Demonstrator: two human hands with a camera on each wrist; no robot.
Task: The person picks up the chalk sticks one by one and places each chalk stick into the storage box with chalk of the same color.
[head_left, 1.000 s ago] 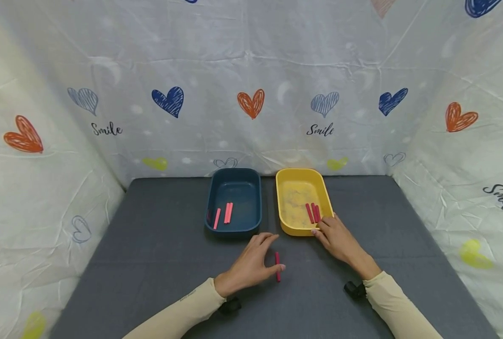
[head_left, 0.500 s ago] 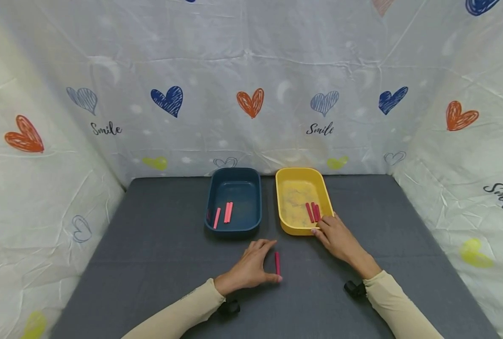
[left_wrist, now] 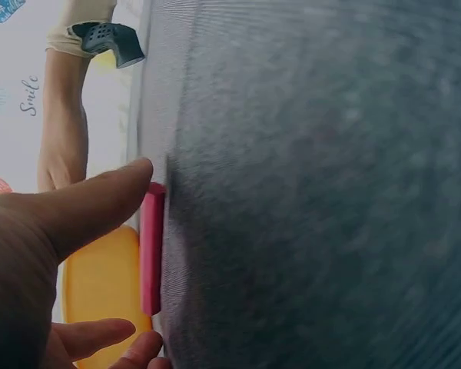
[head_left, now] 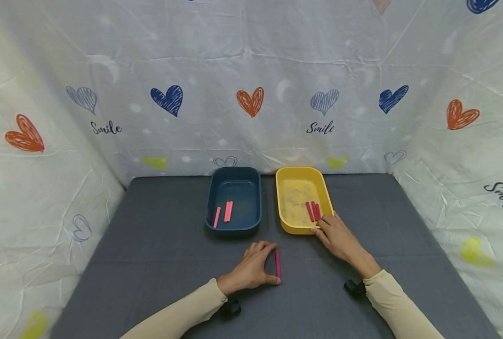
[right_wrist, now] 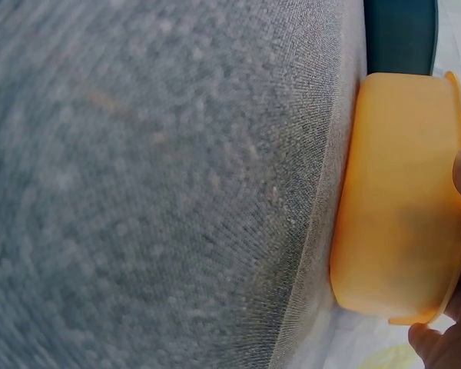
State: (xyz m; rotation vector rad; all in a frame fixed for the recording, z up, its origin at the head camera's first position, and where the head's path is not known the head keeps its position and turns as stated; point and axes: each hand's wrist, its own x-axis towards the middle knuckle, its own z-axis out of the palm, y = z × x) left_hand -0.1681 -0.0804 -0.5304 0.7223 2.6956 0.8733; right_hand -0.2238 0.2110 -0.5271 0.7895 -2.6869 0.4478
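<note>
A dark pink stick [head_left: 278, 264] lies lengthwise on the grey table. My left hand [head_left: 251, 269] is around it, thumb by the near end and fingertips by the far end. In the left wrist view, a small gap shows between the stick [left_wrist: 151, 250] and the fingertips. My right hand [head_left: 340, 238] grips the near right corner of a yellow tray [head_left: 286, 221], fingers over the rim and thumb outside. Inside that tray lie 3 dark pink sticks [head_left: 313, 212]. From the right wrist, the yellow tray's side [right_wrist: 403, 192] shows, with fingers at its rim.
Left of the yellow tray stands a dark blue tray [head_left: 247, 219] holding 3 lighter pink sticks [head_left: 227, 212]. Both trays sit near the table's back edge, against a white cloth [head_left: 209, 132] printed with hearts. Cloth also hangs at both sides.
My left hand has drawn back slightly toward the near side, and its thumb has moved from over the stick to the stick's near end. The right hand stays on the yellow tray.
</note>
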